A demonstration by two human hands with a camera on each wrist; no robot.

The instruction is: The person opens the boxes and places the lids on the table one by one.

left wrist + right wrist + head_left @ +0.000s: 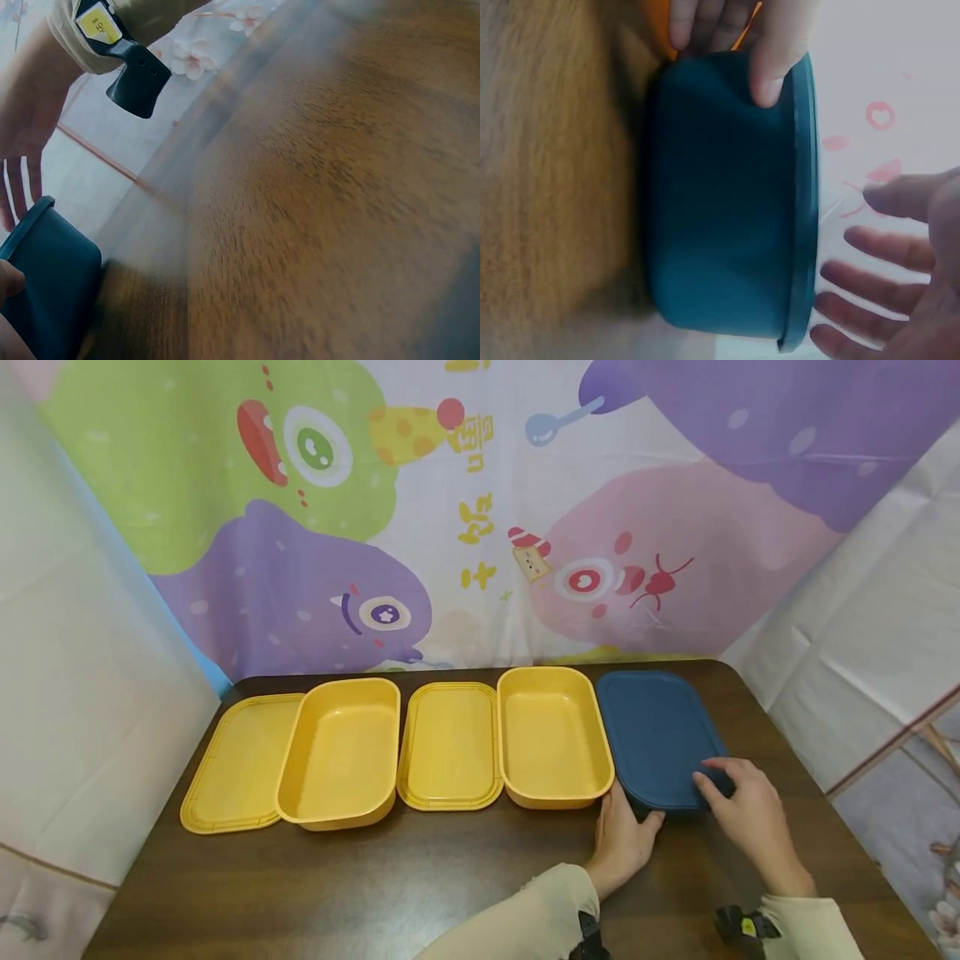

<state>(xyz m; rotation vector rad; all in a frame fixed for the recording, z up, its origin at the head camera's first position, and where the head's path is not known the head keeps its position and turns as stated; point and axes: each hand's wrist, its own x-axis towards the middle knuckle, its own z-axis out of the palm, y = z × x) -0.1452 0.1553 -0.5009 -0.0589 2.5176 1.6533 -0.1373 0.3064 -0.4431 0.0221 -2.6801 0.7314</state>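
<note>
A dark blue rectangular food container point(720, 195) stands at the right end of the table, its blue lid point(660, 735) lying on top. My left hand point(622, 839) grips the container's near left corner, with the thumb against the front wall and the fingers round the left side. Over the lid's near right edge is my right hand point(746, 814), its fingers spread and loosely bent. The right wrist view shows those fingertips point(832, 270) close to the lid; whether they touch it I cannot tell. Inside the container nothing can be seen.
Left of the blue container stands an open yellow container point(555, 735), then a yellow lid point(450, 747), another open yellow container point(345, 752) and another yellow lid point(236, 768). All lie in a row on the brown table point(360, 893). A cartoon-printed curtain point(465, 618) hangs behind.
</note>
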